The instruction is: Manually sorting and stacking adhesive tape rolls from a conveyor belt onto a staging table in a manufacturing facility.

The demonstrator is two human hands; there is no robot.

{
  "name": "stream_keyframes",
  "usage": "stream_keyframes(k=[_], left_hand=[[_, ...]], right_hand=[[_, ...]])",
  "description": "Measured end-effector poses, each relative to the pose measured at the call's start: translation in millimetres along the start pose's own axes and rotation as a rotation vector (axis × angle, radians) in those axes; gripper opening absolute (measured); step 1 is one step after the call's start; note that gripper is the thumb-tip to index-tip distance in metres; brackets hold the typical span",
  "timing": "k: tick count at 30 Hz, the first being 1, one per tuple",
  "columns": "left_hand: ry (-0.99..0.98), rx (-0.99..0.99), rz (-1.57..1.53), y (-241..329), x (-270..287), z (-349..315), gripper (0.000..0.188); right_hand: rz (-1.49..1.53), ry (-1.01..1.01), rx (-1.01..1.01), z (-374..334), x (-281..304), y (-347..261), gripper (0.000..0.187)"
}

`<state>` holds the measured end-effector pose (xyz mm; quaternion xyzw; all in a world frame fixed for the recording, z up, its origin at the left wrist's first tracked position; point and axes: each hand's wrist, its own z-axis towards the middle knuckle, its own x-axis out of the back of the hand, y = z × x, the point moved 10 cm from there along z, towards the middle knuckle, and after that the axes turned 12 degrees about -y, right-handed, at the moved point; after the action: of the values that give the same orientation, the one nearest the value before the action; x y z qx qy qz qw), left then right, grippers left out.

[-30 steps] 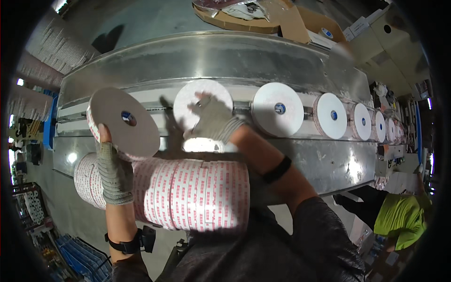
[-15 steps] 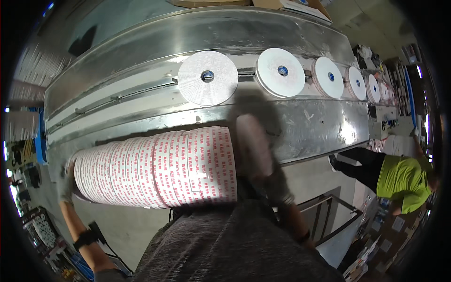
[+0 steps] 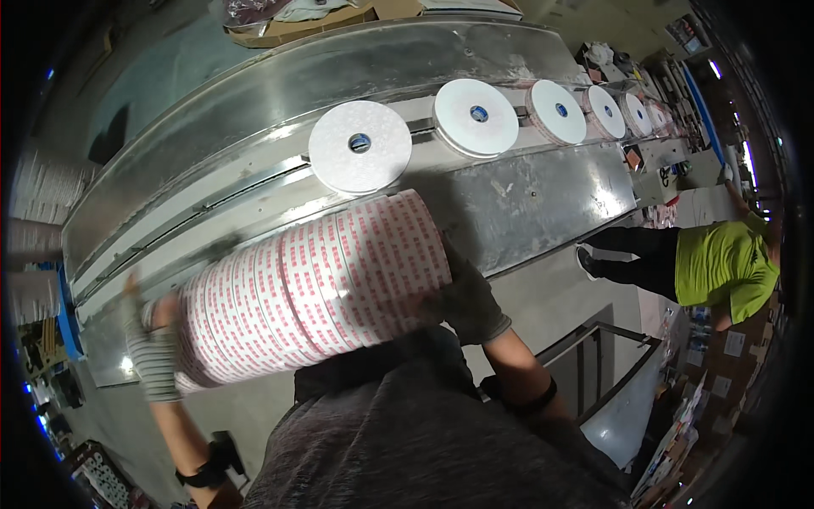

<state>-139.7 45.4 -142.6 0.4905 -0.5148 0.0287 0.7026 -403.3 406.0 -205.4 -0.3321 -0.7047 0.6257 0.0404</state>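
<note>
At the far left, a blue upright part (image 3: 68, 312) is standing at the end of the steel worktop (image 3: 551, 187). To its right, the gloved left hand (image 3: 153, 343) is grasping the left end of the roll stack (image 3: 314, 284); motion is blurring its finger outlines. A black strap (image 3: 203, 475) is encircling the left forearm. The roll stack, white with red printed marks, is lying slantwise between both hands, in front of the person's torso and along the near side of the worktop; its right end is sitting higher in the view. Beyond the stack, a narrow track (image 3: 246, 188) is running along the worktop. A white disc roll (image 3: 339, 170) with a blue-lined core is lying flat on this track. The gloved right hand (image 3: 471, 305) is grasping the right end of the stack, fingers reaching onto its near side. Further white disc rolls (image 3: 458, 136) are continuing the row rightward. At the far right, a person in a yellow-green shirt (image 3: 721, 263) is standing beyond the worktop's near edge.
</note>
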Motion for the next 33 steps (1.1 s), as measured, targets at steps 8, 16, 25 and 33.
stream_keyframes(k=[8,16,25,33], left_hand=[[-0.572,-0.649,0.374,267,-229,-12,0.077],[-0.525,-0.700,0.465,273,-229,-31,0.072],[-0.464,-0.778,0.417,256,-204,-46,0.079],[-0.533,-0.865,0.486,183,-173,-31,0.098]], right_hand=[[0.108,0.001,-0.031,4,17,19,0.089],[0.629,0.159,0.189,22,134,14,0.092],[-1.755,-0.494,0.106,247,-33,58,0.091],[-0.617,-0.023,0.360,103,52,-10,0.054]])
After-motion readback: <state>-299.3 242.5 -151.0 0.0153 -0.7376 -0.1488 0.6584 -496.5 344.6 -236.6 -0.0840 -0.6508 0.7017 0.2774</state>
